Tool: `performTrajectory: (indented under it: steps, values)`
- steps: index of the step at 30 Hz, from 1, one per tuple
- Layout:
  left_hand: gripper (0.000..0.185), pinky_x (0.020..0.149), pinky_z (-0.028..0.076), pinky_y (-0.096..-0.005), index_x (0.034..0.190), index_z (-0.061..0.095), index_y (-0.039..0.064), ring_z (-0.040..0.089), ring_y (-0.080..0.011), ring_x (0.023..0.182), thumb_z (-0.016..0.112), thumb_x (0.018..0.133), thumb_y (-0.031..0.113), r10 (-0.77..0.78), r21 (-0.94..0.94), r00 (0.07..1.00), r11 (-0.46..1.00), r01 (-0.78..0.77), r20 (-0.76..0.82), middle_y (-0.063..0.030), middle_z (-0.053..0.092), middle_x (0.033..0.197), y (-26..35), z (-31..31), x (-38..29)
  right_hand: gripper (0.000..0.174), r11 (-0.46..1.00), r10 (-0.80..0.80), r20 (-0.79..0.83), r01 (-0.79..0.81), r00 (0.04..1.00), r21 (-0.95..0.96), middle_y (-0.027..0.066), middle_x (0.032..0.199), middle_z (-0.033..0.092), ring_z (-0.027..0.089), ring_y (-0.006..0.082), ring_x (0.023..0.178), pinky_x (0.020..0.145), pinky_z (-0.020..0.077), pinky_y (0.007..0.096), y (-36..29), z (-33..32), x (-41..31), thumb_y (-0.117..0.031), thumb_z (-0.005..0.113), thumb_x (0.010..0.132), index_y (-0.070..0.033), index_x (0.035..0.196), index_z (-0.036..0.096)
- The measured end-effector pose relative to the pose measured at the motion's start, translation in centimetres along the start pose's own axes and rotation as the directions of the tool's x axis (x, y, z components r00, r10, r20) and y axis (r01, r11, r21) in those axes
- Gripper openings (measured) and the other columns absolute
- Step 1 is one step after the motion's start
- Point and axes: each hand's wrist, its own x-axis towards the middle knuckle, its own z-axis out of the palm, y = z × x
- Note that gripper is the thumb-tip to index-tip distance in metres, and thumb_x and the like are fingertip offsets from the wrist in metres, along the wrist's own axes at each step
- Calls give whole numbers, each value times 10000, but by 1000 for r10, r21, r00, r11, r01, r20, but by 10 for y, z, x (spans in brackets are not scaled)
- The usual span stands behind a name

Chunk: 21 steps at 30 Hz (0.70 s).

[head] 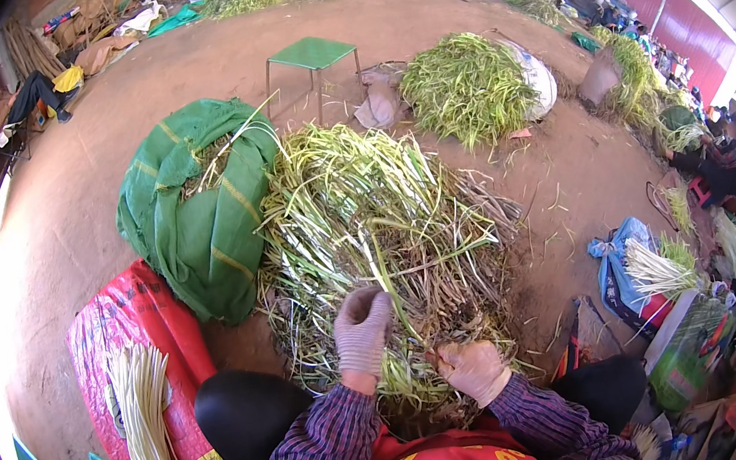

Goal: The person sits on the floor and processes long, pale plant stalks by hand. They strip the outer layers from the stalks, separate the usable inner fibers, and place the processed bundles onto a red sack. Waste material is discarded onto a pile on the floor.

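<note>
Both hands wear pale work gloves over a big pile of long green plant stalks (366, 216). My left hand (364, 330) is raised with curled fingers at a long green stalk (386, 277); whether it grips the stalk cannot be told. My right hand (472, 368) is closed on the brownish lower end of that stalk, close to the near edge of the pile. To the left, a bundle of pale trimmed stalks (149, 434) lies on a red and yellow woven sack (177, 337).
A green woven sack (208, 211) stands against the pile's left side. Beyond are a green-topped stool (313, 53) and a leafy heap (468, 86) beside a white sack (535, 80). A blue bag (619, 264) and pale stalks lie right. People sit along the far and right sides.
</note>
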Motion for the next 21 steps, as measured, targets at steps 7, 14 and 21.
performTrajectory:
  steps: [7,14,21]
  values:
    - [161,414,395,-201,913,647,32,522,-66,464,711,808,135,-207,75,976,977,202,68,6,597,637,-7,2,-4,330,997,62,272,-46,960,-66,131,655,625,625,312,581,526,495,414,-10,-18,-3,-426,558,862,-103,828,618]
    - [139,441,411,-200,932,643,2,530,-59,506,660,841,105,-146,121,980,984,129,138,-1,617,689,-21,16,-19,352,400,149,38,-95,988,912,68,995,673,625,133,816,745,506,266,-13,-16,54,-322,590,915,-34,1115,627]
    - [70,446,426,-206,877,634,10,547,-74,500,646,846,72,-75,-117,993,989,85,85,-11,620,675,-3,14,-21,278,-314,435,348,-222,830,923,24,761,630,535,73,566,429,396,196,-22,-17,55,-341,569,923,-74,885,636]
